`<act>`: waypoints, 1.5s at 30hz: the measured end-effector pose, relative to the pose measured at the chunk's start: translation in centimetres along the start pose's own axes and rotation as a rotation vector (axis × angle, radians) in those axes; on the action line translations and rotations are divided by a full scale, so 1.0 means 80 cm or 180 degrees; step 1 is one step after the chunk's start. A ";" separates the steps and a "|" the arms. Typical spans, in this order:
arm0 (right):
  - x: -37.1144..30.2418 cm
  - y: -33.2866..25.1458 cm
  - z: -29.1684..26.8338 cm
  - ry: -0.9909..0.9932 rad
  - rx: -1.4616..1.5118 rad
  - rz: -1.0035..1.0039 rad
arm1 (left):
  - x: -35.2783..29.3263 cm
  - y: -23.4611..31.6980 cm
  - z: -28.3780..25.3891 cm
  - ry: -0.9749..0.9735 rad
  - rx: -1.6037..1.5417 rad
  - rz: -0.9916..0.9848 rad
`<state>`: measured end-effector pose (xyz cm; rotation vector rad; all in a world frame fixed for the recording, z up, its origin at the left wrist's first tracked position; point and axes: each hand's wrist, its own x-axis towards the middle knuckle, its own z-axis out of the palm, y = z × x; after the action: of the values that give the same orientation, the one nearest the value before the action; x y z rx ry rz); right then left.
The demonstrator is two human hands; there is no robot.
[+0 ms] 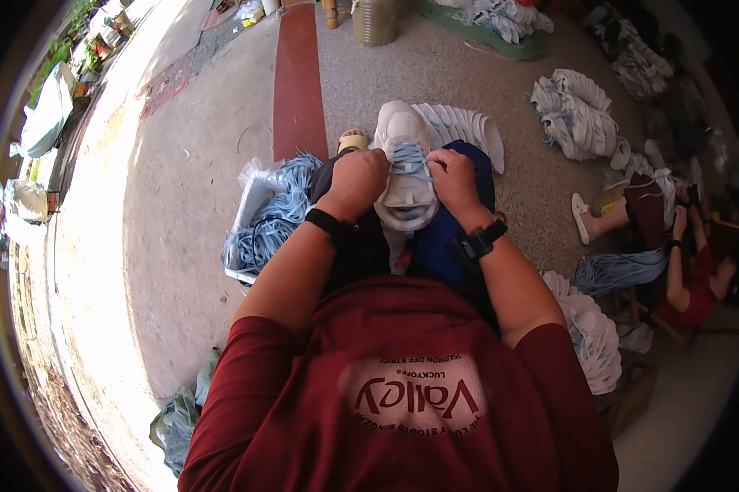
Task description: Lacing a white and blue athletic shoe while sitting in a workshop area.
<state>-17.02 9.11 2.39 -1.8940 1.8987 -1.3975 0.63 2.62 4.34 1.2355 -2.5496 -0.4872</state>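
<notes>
A white sneaker [404,123] rests at my lap, toe pointing away from me. Light blue shoelace [408,158] criss-crosses its front, while the tongue and heel opening are nearer to me. At the sneaker's left side, my left hand [359,180] is closed, its fingertips at the edge of the lacing. My right hand [454,182] pinches at the opposite side, thumb and forefinger together by the lace. The fingers partly hide the lace where they grip it. Beside my left leg, a clear plastic-lined container holds a bundle of light blue laces [283,217].
A row of white shoe uppers [466,131] lies just beyond my right knee. More piles of white shoe pieces [577,115] are on the floor at right. Another person [689,279] sits at the right with blue laces [619,269] close by. A greenish bag [177,422] lies at lower left.
</notes>
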 end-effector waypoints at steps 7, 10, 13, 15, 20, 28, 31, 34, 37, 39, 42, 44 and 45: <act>0.015 -0.003 -0.012 -0.0818 0.3165 0.2342 | 0.004 -0.014 -0.003 -0.0109 -0.3102 -0.0475; 0.018 0.005 -0.016 -0.1028 0.3255 0.2123 | -0.003 -0.019 -0.010 -0.0721 -0.3701 -0.0714; 0.018 0.011 -0.013 -0.1196 0.2926 0.2220 | -0.007 -0.015 -0.006 -0.0763 -0.3922 -0.0747; 0.012 0.009 -0.012 -0.0813 0.1354 0.1770 | -0.007 -0.016 0.001 -0.0665 -0.4080 -0.0780; -0.003 -0.012 -0.025 -0.0415 0.0493 0.0926 | -0.010 -0.025 0.009 0.0076 -0.1601 -0.0458; -0.043 0.037 -0.129 0.0485 0.1833 0.2248 | -0.073 -0.095 -0.027 0.1147 -0.3864 -0.0668; -0.058 0.030 -0.138 0.0125 0.1552 0.2061 | -0.091 -0.092 -0.024 0.0881 -0.3140 -0.0545; -0.062 0.012 -0.153 -0.0597 0.0779 0.1395 | -0.108 -0.087 -0.037 0.0749 -0.2170 -0.0242; -0.051 -0.029 -0.186 -0.0929 0.0030 0.0684 | -0.117 -0.092 -0.069 0.0823 -0.1535 0.0133; -0.041 -0.051 -0.205 -0.0915 -0.0370 0.0309 | -0.122 -0.098 -0.088 0.0854 -0.1232 0.0281; -0.036 -0.054 -0.226 -0.0802 -0.1124 -0.0522 | -0.132 -0.118 -0.105 0.0852 -0.1408 -0.0043; -0.037 -0.038 -0.244 -0.0818 -0.1073 -0.0375 | -0.145 -0.146 -0.104 0.0888 -0.1621 -0.0112; -0.040 -0.026 -0.255 -0.0809 -0.1081 -0.0375 | -0.151 -0.162 -0.102 0.0910 -0.1846 -0.0179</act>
<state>-28.10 22.57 13.71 -2.2398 2.0224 -0.8435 20.09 3.20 5.36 1.0632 -1.9400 -0.9085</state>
